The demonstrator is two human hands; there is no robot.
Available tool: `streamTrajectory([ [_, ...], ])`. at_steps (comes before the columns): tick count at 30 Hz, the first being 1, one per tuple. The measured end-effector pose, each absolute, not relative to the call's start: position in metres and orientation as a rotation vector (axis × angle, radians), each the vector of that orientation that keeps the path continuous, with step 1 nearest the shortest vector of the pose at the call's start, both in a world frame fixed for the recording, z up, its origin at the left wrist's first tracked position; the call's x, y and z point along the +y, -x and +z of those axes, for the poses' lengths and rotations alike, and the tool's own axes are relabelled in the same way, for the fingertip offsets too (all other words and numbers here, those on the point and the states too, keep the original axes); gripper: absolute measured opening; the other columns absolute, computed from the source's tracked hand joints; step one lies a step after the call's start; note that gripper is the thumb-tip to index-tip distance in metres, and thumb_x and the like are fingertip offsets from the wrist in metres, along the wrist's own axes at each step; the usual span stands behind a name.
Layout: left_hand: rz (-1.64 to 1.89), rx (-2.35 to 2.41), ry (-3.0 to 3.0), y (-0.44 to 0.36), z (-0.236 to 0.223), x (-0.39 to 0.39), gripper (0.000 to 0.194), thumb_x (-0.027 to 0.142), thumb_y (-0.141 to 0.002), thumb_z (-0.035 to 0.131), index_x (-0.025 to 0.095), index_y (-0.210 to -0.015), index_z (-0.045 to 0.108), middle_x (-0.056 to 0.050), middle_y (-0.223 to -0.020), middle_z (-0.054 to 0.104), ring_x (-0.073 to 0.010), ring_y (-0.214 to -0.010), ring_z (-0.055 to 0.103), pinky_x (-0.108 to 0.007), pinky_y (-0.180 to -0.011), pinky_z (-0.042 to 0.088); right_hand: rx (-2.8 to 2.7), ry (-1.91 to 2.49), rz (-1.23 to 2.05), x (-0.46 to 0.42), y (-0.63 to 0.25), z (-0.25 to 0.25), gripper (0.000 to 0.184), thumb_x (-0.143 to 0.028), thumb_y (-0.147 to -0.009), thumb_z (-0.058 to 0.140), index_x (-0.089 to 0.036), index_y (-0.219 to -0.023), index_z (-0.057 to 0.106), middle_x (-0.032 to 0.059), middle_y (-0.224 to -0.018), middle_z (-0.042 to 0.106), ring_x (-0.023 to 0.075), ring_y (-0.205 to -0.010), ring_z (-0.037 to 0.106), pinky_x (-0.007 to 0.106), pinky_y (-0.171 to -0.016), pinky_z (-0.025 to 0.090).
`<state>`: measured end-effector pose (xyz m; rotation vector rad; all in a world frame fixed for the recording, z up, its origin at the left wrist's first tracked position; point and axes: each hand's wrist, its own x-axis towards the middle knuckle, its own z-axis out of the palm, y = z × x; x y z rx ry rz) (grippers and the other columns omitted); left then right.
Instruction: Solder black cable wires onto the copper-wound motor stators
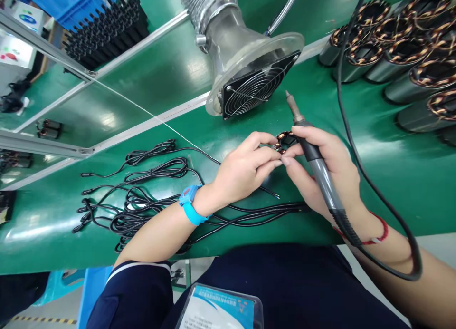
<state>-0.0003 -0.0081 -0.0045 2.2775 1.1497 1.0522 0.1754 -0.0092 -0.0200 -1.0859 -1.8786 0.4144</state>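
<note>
My right hand is wrapped round a soldering iron, its bare metal tip pointing up and away from me. The thumb and a finger of that hand also reach toward my left fingertips. My left hand is closed in a pinch at the near rim of a motor stator with copper windings. What lies between those fingertips is too small to make out. The stator is mostly hidden behind both hands. A black cable runs under my left hand, and stripped cable ends show just below it.
Several coiled black cables lie on the green table at left. A fume extractor hood with a fan grille hangs beyond my hands. Several stators stand at back right. The iron's cord loops around my right side. Black parts stand at back left.
</note>
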Motion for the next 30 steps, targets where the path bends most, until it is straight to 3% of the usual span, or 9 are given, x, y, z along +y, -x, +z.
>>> streamTrajectory([
  [5, 0.969, 1.189, -2.307, 0.003, -0.003, -0.007, 0.011, 0.009, -0.088, 0.052, 0.017, -0.084, 0.059, -0.007, -0.095, 0.062, -0.015, -0.092, 0.059, -0.03, -0.081, 0.05, -1.87, 1.114, 0.514, -0.006, -0.176, -0.023, 0.045, -0.023, -0.087, 0.063, -0.028, -0.13, 0.052, -0.0013, -0.086, 0.069, 0.0202, -0.097, 0.067, 0.037, -0.083, 0.054],
  [11, 0.874, 1.277, -2.061, 0.003, -0.002, -0.004, 0.015, 0.004, -0.078, 0.053, 0.017, -0.071, 0.053, -0.002, -0.08, 0.057, -0.0129, -0.078, 0.054, -0.026, -0.07, 0.046, -2.047, 0.981, 0.516, 0.0, -0.195, -0.023, 0.049, -0.023, -0.089, 0.058, -0.029, -0.136, 0.046, 0.0013, -0.101, 0.071, 0.0234, -0.106, 0.065, 0.044, -0.093, 0.05],
  [19, 0.893, 1.337, -1.834, 0.003, -0.003, -0.001, 0.01, 0.007, -0.076, 0.056, 0.016, -0.07, 0.056, -0.001, -0.078, 0.056, -0.0106, -0.073, 0.052, -0.023, -0.065, 0.043, -2.112, 0.996, 0.245, 0.016, -0.186, -0.028, 0.038, -0.022, -0.09, 0.059, -0.019, -0.128, 0.052, 0.0027, -0.087, 0.071, 0.0219, -0.082, 0.066, 0.036, -0.072, 0.047],
  [27, 0.905, 1.317, -1.755, 0.001, -0.004, -0.001, 0.008, 0.009, -0.076, 0.058, 0.015, -0.07, 0.058, -0.002, -0.081, 0.057, -0.0099, -0.073, 0.051, -0.022, -0.062, 0.042, -1.955, 1.06, 0.29, -0.009, -0.199, -0.022, 0.05, -0.024, -0.089, 0.063, -0.028, -0.138, 0.051, 0.0031, -0.097, 0.074, 0.0222, -0.091, 0.069, 0.038, -0.081, 0.053],
  [30, 0.907, 1.303, -1.773, 0.0, -0.006, -0.001, 0.009, 0.009, -0.076, 0.057, 0.015, -0.07, 0.057, -0.002, -0.081, 0.057, -0.0104, -0.074, 0.051, -0.022, -0.061, 0.041, -1.764, 1.011, 0.32, -0.024, -0.206, -0.024, 0.048, -0.021, -0.086, 0.066, -0.029, -0.133, 0.059, 0.0035, -0.094, 0.074, 0.0199, -0.078, 0.07, 0.036, -0.074, 0.056],
])
